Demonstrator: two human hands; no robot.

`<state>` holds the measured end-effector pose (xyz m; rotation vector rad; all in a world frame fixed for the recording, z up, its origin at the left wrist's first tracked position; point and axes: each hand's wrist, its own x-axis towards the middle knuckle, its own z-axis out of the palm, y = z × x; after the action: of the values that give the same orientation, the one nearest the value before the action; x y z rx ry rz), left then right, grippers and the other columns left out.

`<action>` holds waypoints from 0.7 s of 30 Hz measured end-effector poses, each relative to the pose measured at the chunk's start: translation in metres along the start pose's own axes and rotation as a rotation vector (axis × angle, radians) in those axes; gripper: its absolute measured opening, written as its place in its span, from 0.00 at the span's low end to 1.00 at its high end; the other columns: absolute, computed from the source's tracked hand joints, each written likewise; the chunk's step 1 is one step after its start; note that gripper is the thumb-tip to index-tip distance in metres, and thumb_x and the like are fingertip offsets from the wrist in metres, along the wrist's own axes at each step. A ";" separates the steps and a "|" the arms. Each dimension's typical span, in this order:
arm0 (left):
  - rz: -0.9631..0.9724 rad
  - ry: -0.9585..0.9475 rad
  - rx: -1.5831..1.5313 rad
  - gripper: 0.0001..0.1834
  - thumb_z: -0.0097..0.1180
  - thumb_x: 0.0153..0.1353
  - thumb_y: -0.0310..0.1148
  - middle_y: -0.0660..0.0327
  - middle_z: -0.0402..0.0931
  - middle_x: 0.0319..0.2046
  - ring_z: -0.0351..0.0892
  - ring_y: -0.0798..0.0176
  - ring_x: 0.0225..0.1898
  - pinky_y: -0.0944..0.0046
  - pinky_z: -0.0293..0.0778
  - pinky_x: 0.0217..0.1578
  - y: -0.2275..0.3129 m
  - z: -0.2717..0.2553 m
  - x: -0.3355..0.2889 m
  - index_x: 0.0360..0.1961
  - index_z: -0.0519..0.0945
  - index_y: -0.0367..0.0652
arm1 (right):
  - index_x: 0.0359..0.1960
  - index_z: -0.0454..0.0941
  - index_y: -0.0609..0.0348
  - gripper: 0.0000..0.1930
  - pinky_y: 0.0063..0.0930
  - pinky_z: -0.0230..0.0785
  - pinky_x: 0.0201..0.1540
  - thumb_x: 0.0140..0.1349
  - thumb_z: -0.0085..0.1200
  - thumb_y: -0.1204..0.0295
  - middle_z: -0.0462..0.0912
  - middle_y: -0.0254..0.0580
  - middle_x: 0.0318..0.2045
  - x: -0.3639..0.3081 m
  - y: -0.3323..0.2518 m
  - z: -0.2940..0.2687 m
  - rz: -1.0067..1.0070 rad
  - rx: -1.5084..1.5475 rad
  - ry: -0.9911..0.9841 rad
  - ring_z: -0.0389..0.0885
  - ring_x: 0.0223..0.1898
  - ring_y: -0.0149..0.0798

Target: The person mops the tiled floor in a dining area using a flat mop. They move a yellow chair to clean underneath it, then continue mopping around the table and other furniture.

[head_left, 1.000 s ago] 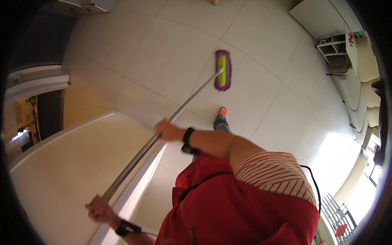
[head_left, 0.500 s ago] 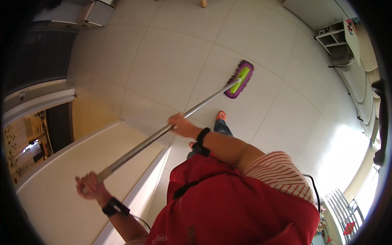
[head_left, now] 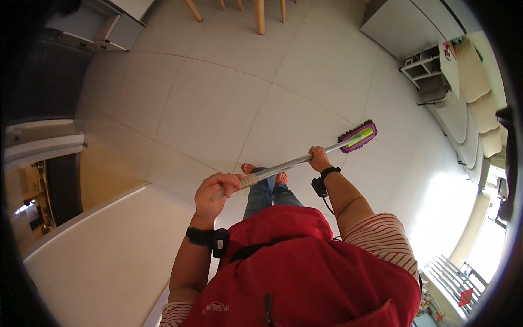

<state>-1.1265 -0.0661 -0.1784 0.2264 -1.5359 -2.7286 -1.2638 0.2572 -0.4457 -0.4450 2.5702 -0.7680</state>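
Observation:
A mop with a silver pole (head_left: 289,164) slants across in front of me. Its purple fringed head with a lime-green top (head_left: 358,137) rests on the floor to the right, beyond my feet. At the pole's near end, my left hand (head_left: 216,192) is wrapped around the pale grip, with the fingers curled over it. Farther up, my right hand (head_left: 318,159) is closed around the metal pole, nearer to the mop head. Each wrist wears a black strap with a small device.
Light tiled floor (head_left: 212,109) spreads ahead. Wooden furniture legs (head_left: 260,16) stand at the far side. A white low wall (head_left: 103,240) lies at left. On the right are a small shelf (head_left: 424,68) and a beige sofa (head_left: 473,76). My feet in orange footwear (head_left: 281,178) stand below the pole.
The mop head has swung right and nearer. My left hand has come right and forward with the pole's end, and my right hand has moved right. The furniture legs now show more.

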 end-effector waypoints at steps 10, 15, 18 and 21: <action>0.405 0.299 0.072 0.17 0.42 0.60 0.42 0.56 0.67 0.20 0.63 0.60 0.24 0.55 0.63 0.36 0.108 -0.118 -0.040 0.27 0.69 0.37 | 0.21 0.74 0.58 0.03 0.44 0.65 0.39 0.42 0.50 0.78 0.75 0.50 0.25 0.129 -0.165 0.077 -0.510 -0.134 -0.210 0.73 0.34 0.54; 0.608 0.874 0.146 0.19 0.38 0.62 0.40 0.67 0.53 0.12 0.54 0.66 0.22 0.61 0.55 0.35 0.172 -0.101 -0.139 0.14 0.59 0.48 | 0.22 0.75 0.56 0.02 0.44 0.64 0.41 0.45 0.50 0.76 0.75 0.47 0.28 0.159 -0.348 0.159 -0.883 -0.109 -0.373 0.72 0.36 0.49; 0.636 0.880 0.381 0.19 0.37 0.62 0.40 0.67 0.51 0.12 0.53 0.67 0.22 0.61 0.54 0.35 0.190 -0.067 -0.169 0.14 0.57 0.47 | 0.30 0.78 0.53 0.06 0.45 0.67 0.42 0.49 0.51 0.76 0.75 0.46 0.34 0.155 -0.446 0.183 -0.903 0.072 -0.628 0.70 0.43 0.49; 0.642 0.981 0.619 0.17 0.38 0.61 0.41 0.67 0.52 0.11 0.53 0.68 0.20 0.62 0.55 0.34 0.192 -0.036 -0.161 0.16 0.57 0.48 | 0.30 0.79 0.59 0.06 0.41 0.69 0.43 0.50 0.51 0.77 0.78 0.46 0.33 0.162 -0.504 0.175 -1.020 0.108 -0.774 0.70 0.44 0.49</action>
<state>-0.9755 -0.1846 -0.0135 0.7552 -1.6145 -1.2581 -1.2292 -0.2877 -0.3359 -1.6788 1.4677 -0.7910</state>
